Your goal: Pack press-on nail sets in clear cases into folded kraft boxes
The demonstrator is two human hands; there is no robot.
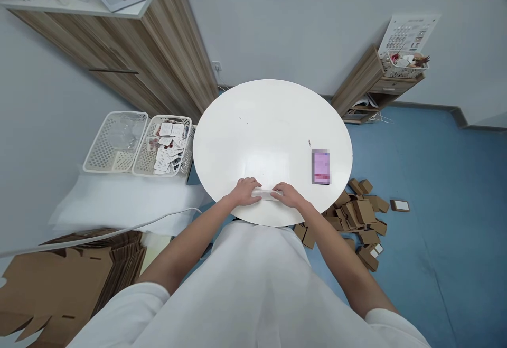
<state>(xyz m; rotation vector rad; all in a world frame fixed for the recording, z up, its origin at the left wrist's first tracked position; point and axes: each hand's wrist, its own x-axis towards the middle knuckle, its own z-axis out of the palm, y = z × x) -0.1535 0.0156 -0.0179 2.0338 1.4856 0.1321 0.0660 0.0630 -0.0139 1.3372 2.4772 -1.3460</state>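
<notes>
- Head view: I've got left hand (244,191) and right hand (288,195) on opposite ends of the white bundle (265,194), thumbs near side, fingers bent over far side; can't tell pressure.
- Bundle's at the white table's (269,115) near edge.
- My guess: light, soft, maybe slick; hold both ends, squeeze gently.
- Table's right part: pixelated phone-like device (320,167).
- Floor right of table: brown boxes (362,212).

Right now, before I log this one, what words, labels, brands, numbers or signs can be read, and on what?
None can be read.
White poster: print too small.
Cards in the perforated basket: too small.
Phone-like object: pixelated.
White patches on cardboard boxes: nothing legible.
</notes>
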